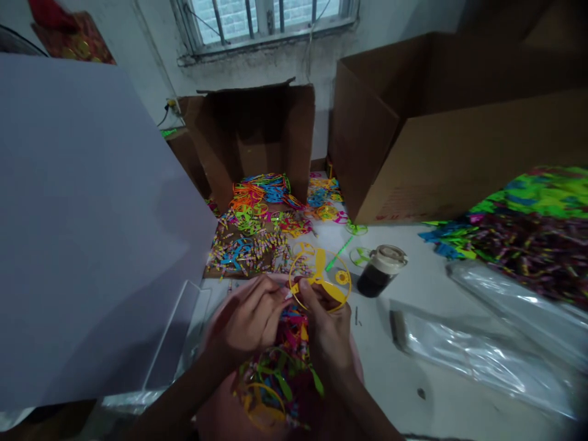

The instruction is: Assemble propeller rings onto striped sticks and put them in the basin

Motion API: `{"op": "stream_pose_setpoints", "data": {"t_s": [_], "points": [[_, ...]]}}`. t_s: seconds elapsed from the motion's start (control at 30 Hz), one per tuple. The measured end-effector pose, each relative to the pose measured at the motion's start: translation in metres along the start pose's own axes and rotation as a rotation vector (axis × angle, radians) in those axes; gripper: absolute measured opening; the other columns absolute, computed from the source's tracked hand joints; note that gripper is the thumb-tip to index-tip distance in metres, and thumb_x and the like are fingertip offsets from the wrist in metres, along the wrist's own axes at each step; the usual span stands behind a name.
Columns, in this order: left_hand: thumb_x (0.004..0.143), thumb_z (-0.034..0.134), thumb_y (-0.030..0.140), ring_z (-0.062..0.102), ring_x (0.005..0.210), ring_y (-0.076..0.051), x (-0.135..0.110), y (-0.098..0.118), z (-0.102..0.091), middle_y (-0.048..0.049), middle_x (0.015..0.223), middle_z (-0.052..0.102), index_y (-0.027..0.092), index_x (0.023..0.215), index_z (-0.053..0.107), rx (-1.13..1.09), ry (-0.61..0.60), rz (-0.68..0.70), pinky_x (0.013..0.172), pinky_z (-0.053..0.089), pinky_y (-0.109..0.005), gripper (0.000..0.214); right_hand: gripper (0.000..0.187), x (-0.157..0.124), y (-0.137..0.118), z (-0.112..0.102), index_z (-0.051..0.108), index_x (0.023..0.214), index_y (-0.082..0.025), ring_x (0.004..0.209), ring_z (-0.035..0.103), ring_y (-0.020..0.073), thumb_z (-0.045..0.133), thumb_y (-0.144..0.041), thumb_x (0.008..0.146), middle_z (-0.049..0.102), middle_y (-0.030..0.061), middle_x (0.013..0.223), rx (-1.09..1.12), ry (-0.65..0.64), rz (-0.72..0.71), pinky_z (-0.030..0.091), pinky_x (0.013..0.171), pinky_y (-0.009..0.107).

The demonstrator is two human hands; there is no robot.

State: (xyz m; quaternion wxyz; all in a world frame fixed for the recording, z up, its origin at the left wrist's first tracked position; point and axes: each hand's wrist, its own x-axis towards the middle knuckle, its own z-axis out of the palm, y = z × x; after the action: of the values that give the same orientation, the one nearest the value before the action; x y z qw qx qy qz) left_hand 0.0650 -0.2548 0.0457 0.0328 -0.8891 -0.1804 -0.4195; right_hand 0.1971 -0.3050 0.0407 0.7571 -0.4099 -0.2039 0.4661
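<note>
Above the pink basin (215,401), the right hand (333,334) grasps with its fingers the yellow ringed propeller (320,264); the left hand (255,315) pinches a small pale piece (288,294) (mostly hidden). Seemingly the step is joining them, which next calls for careful aligning.

Both hands (252,317) meet at a yellow ringed propeller (320,263).

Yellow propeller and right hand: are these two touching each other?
Touching. The head view shows the right hand holding the yellow propeller, with the thumb lying across its ring.
</note>
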Motion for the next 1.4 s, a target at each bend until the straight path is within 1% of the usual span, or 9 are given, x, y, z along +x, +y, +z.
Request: {"op": "stream_pose_setpoints", "data": {"t_s": [0.2, 0.37, 0.5, 0.63, 0.8, 0.93, 1.23, 1.3, 1.4], "points": [[0.102, 0.051, 0.023, 0.069, 0.107, -0.021, -0.012, 0.004, -0.011, -0.0092, 0.110, 0.073, 0.020, 0.116, 0.062, -0.170, -0.065, -0.405, 0.097, 0.057, -0.036, 0.018, 0.019, 0.014, 0.015, 0.004, 0.078, 0.085, -0.022, 0.080, 0.072, 0.0184, 0.085, -0.035, 0.075, 0.078, 0.0013, 0.086, 0.004, -0.145, 0.112, 0.056, 0.079, 0.028], [0.103, 0.050, 0.032, 0.070, 0.106, -0.019, -0.013, 0.004, -0.024, -0.0047, 0.113, 0.073, 0.024, 0.114, 0.062, -0.462, -0.083, -0.822, 0.089, 0.056, -0.029, 0.018, 0.028, 0.030, 0.025, -0.006, 0.076, 0.099, -0.027, 0.114, 0.068, 0.0278, 0.083, -0.042, 0.076, 0.076, 0.0063, 0.114, -0.021, -0.367, 0.180, 0.052, 0.101, 0.044], [0.101, 0.056, 0.031, 0.071, 0.096, -0.016, -0.015, -0.007, -0.046, -0.0023, 0.108, 0.071, 0.026, 0.115, 0.061, -0.508, 0.001, -0.812, 0.082, 0.055, -0.025, 0.016, 0.061, 0.041, 0.007, -0.027, 0.068, 0.122, -0.032, 0.132, 0.055, 0.0341, 0.082, -0.062, 0.071, 0.062, 0.0090, 0.142, -0.055, -0.536, 0.250, 0.045, 0.109, 0.055], [0.100, 0.058, 0.024, 0.067, 0.106, -0.014, -0.014, -0.016, -0.068, 0.0004, 0.111, 0.071, 0.026, 0.113, 0.061, -0.474, -0.168, -0.599, 0.095, 0.052, -0.026, 0.013, 0.083, 0.054, -0.032, -0.034, 0.067, 0.129, -0.026, 0.122, 0.063, 0.0363, 0.064, -0.085, 0.069, 0.065, 0.0145, 0.137, -0.155, -0.612, 0.380, 0.048, 0.104, 0.054], [0.102, 0.053, 0.022, 0.063, 0.114, -0.016, -0.016, -0.017, -0.072, -0.0028, 0.117, 0.068, 0.024, 0.114, 0.059, -0.413, -0.328, -0.413, 0.103, 0.049, -0.032, 0.013, 0.033, 0.061, -0.046, -0.014, 0.080, 0.095, -0.020, 0.085, 0.073, 0.0221, 0.088, -0.041, 0.071, 0.079, 0.0078, 0.099, -0.612, -0.830, 0.497, 0.057, 0.079, 0.032], [0.102, 0.054, 0.027, 0.067, 0.104, -0.018, -0.017, -0.016, -0.073, -0.0037, 0.108, 0.070, 0.022, 0.113, 0.059, -0.400, -0.394, -0.508, 0.099, 0.052, -0.034, 0.013, 0.015, 0.052, -0.040, -0.005, 0.081, 0.081, -0.020, 0.065, 0.069, 0.0128, 0.084, -0.035, 0.078, 0.078, 0.0017, 0.076, -0.663, -0.870, 0.456, 0.052, 0.062, 0.022], [0.097, 0.060, 0.034, 0.067, 0.074, -0.016, -0.016, -0.027, -0.078, -0.0029, 0.092, 0.073, 0.024, 0.099, 0.069, -0.647, -0.456, -0.643, 0.068, 0.054, -0.028, 0.014, 0.019, 0.048, -0.047, -0.002, 0.082, 0.082, -0.021, 0.072, 0.071, 0.0205, 0.072, -0.037, 0.087, 0.079, 0.0035, 0.081, -0.763, -1.011, 0.352, 0.055, 0.064, 0.030], [0.099, 0.055, 0.038, 0.068, 0.077, -0.017, -0.022, -0.042, -0.072, -0.0029, 0.088, 0.074, 0.023, 0.097, 0.071, -0.650, -0.482, -0.669, 0.071, 0.055, -0.028, 0.022, 0.020, 0.062, -0.044, -0.007, 0.082, 0.095, -0.022, 0.080, 0.073, 0.0234, 0.073, -0.036, 0.085, 0.080, 0.0042, 0.091, -0.826, -1.052, 0.286, 0.057, 0.071, 0.032], [0.102, 0.046, 0.038, 0.070, 0.085, -0.017, -0.039, -0.085, -0.054, -0.0028, 0.088, 0.074, 0.020, 0.089, 0.070, -0.365, -0.323, -0.880, 0.079, 0.055, -0.027, 0.032, 0.026, 0.093, -0.026, -0.011, 0.080, 0.105, -0.023, 0.091, 0.073, 0.0273, 0.071, -0.038, 0.086, 0.080, 0.0063, 0.103, -0.926, -0.876, 0.012, 0.058, 0.078, 0.036]]}}
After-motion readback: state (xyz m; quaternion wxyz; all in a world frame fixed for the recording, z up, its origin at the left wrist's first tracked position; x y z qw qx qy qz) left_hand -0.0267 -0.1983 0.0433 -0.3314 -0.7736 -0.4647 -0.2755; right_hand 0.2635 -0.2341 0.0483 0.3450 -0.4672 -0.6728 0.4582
